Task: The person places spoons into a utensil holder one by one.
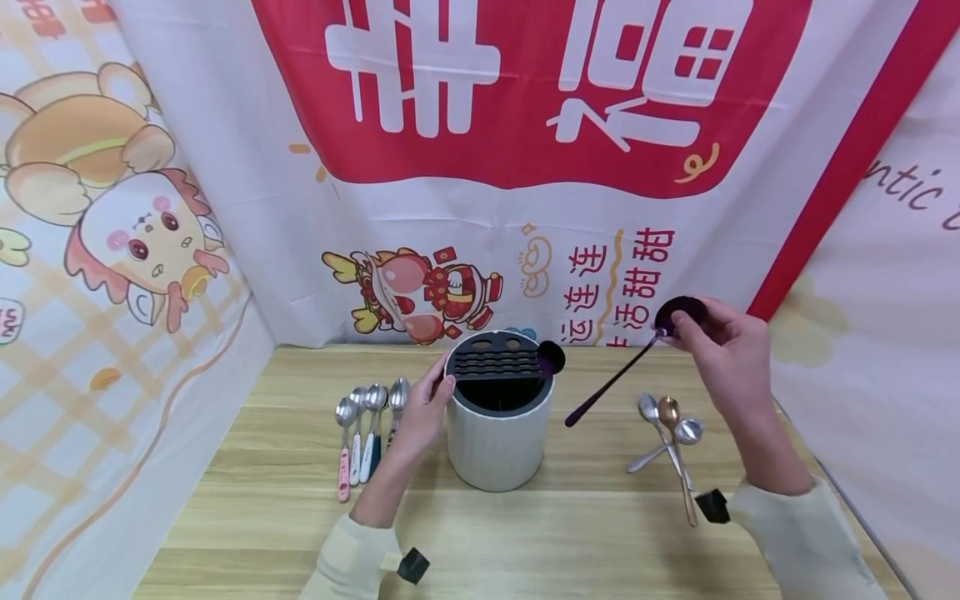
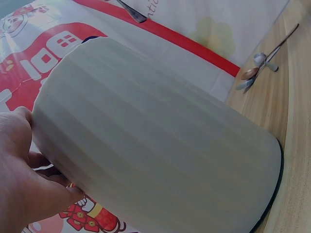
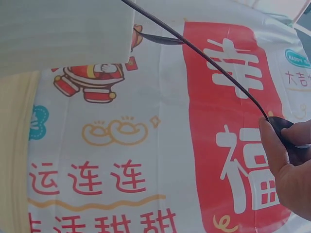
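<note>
A white ribbed utensil holder (image 1: pixel 497 450) with a black slotted top (image 1: pixel 495 362) stands upright on the table. My left hand (image 1: pixel 426 408) grips its left side near the rim; in the left wrist view the fingers (image 2: pixel 46 191) lie against the wall. My right hand (image 1: pixel 731 354) pinches a dark purple long-handled spoon (image 1: pixel 618 373) by its bowl, to the right of the holder and above the table. Its handle slants down and left, the tip apart from the holder. Another dark purple spoon (image 1: pixel 552 357) stands in the holder, bowl up at the right rim.
Several spoons (image 1: pixel 367 425) with silver bowls lie side by side left of the holder. On the right, two silver spoons (image 1: pixel 688 431) and a gold spoon (image 1: pixel 678 467) lie crossed on the wooden table (image 1: pixel 570 542). Printed cloth (image 1: pixel 465 208) hangs behind and at both sides.
</note>
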Tool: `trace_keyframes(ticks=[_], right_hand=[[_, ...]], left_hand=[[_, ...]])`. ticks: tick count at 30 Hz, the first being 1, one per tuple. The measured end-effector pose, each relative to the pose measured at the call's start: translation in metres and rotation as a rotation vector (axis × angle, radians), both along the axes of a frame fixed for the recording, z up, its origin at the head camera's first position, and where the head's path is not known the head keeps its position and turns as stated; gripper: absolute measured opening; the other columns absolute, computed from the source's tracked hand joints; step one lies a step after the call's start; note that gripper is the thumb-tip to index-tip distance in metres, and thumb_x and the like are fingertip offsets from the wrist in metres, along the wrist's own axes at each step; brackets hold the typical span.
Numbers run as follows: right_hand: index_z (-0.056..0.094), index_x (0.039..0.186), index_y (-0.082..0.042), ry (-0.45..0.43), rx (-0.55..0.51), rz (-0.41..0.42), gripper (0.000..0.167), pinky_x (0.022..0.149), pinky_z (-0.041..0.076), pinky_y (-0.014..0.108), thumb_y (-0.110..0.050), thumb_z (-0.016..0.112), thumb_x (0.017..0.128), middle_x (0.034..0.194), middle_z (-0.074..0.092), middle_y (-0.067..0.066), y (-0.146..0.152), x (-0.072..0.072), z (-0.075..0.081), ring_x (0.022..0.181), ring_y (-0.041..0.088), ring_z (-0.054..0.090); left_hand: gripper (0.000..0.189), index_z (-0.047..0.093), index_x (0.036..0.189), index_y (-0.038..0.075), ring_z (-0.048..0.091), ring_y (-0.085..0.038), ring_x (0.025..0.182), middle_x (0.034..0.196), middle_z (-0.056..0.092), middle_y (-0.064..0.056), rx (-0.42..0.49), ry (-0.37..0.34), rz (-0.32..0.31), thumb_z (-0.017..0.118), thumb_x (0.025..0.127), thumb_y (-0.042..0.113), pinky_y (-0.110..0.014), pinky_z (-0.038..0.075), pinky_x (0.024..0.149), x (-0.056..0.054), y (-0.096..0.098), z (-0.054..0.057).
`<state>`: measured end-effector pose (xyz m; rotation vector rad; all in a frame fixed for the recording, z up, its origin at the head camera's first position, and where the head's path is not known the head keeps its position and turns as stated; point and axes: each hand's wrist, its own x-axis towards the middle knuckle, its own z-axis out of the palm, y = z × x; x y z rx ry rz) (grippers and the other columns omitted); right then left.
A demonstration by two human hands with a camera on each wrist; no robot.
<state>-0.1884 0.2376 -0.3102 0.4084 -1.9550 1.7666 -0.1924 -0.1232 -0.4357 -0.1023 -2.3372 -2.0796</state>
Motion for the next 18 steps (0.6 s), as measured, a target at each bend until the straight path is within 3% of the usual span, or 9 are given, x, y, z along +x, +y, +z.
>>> trace_keyframes(ticks=[10,18], right_hand=[[0.071,0.109,0.009,0.017,-0.027,-0.057,0.02,0.067,0.059,0.019,0.001,0.067,0.091,0.091,0.074,-0.001,-0.011,0.004,0.011,0.075,0.008,0.07],[0.071,0.11,0.008,0.084,0.008,-0.09,0.021,0.069,0.06,0.02,-0.002,0.066,0.092,0.094,0.074,0.0,-0.023,0.004,0.018,0.08,0.01,0.072]], left_hand=[[0.052,0.031,0.156,0.031,0.029,-0.021,0.151,0.165,0.028,0.004,-0.033,-0.024,0.021,0.044,0.106,0.038,-0.041,0.033,0.12,0.0,-0.001,0.0],[0.051,0.033,0.156,0.027,0.029,-0.022,0.151,0.164,0.029,0.001,-0.027,-0.009,0.024,0.044,0.107,0.033,-0.041,0.031,0.121,-0.001,0.001,0.0]])
